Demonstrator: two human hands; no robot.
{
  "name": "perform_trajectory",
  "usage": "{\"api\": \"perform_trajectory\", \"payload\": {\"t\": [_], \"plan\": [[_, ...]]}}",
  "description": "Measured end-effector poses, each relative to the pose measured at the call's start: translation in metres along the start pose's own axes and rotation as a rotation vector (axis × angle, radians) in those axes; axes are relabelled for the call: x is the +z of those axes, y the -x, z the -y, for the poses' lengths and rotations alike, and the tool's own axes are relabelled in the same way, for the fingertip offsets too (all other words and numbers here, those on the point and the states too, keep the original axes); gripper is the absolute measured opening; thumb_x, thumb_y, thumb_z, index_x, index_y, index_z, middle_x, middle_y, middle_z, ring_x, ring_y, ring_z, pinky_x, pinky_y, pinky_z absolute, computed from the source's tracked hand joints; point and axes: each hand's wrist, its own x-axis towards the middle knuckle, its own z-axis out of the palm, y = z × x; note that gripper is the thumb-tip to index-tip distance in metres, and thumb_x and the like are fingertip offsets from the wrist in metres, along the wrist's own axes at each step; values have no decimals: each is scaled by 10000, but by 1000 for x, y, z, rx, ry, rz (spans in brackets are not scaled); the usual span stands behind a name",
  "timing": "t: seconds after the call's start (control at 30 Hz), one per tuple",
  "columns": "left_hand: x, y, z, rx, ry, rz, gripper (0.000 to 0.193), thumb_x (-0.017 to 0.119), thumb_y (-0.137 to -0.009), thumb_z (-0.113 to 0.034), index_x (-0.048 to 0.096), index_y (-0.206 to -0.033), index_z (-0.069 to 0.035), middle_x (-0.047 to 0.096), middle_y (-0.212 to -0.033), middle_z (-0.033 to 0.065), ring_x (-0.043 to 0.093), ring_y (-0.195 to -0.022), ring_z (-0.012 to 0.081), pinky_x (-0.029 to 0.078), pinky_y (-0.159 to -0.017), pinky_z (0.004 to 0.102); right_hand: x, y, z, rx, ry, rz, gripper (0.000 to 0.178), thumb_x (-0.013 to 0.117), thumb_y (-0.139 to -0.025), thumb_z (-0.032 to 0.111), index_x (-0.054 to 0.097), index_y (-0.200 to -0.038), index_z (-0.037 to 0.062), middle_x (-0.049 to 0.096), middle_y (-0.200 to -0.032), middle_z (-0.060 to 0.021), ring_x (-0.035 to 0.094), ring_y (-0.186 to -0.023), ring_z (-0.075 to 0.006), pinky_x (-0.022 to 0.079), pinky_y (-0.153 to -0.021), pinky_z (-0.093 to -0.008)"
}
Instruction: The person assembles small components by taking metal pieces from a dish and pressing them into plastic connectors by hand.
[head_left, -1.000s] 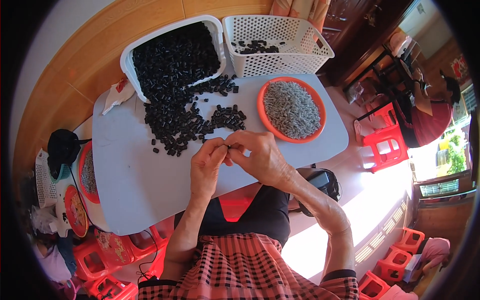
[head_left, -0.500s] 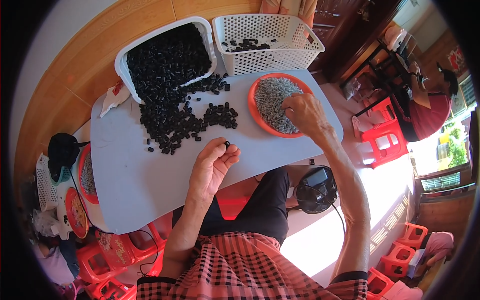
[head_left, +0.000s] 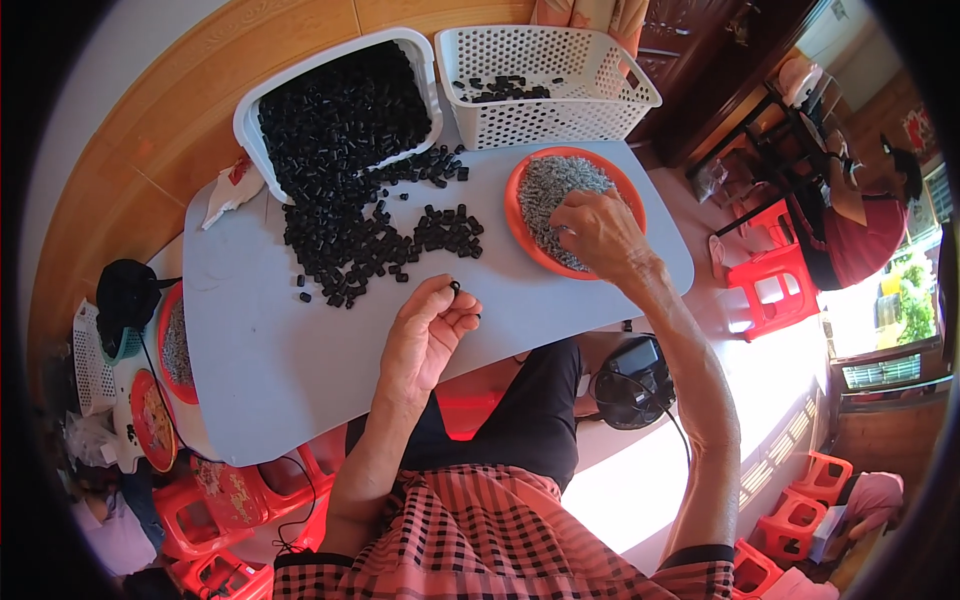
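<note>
My left hand [head_left: 428,325] is held palm up over the near edge of the table, pinching a small black plastic piece [head_left: 456,287] between thumb and forefinger. Another dark bit shows by its curled lower fingers. My right hand [head_left: 600,232] reaches over an orange bowl [head_left: 513,222] full of small grey metal pieces that look like screws [head_left: 560,183]. Its bent fingers touch the heap, and their tips are hidden. A loose pile of short black cylindrical pieces [head_left: 340,245] spreads on the table, spilling from a tipped white tub [head_left: 436,100].
A white perforated basket [head_left: 545,125] with a few black pieces stands at the back of the grey table [head_left: 260,380]. A dark round device [head_left: 632,385] sits beside my leg. Red stools [head_left: 775,285] stand at right, near a seated person [head_left: 870,235].
My right hand has shifted slightly left and nearer within the bowl. The left hand stays nearly still with the black piece. The whole view has moved a little.
</note>
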Motion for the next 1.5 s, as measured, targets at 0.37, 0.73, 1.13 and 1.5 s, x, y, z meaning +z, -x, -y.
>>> {"api": "perform_trajectory", "payload": {"t": [0.37,0.73,1.13,1.5], "plan": [[5,6,-4,9,-44,-8,150,516,-921,-77,567,-1047,-14,667,-887,161,658,-849,260,540,-750,337,6,-9,5,128,-65,-42,118,600,-677,45,652,-783,46,640,-760,-118,619,-686,-300,480,-659,-402],[8,9,-3,97,-194,47,145,531,-926,-100,569,-1044,-24,671,-931,153,654,-877,235,531,-770,327,-13,-21,45,219,-577,-21,91,610,-715,-5,656,-792,7,657,-729,-56,641,-637,-159,511,-618,-285],[4,13,-7,173,-365,34,156,526,-928,-106,553,-1038,2,664,-875,104,613,-782,130,490,-705,268,10,-28,102,80,-783,96,151,647,-719,-15,696,-856,28,654,-761,-78,667,-669,-153,504,-612,-263],[6,7,-3,196,-396,62,169,521,-934,-113,536,-1046,13,667,-860,85,598,-757,114,486,-695,255,5,-23,105,125,-829,110,173,607,-748,-40,696,-884,18,651,-774,-86,665,-687,-161,508,-622,-271]]}}
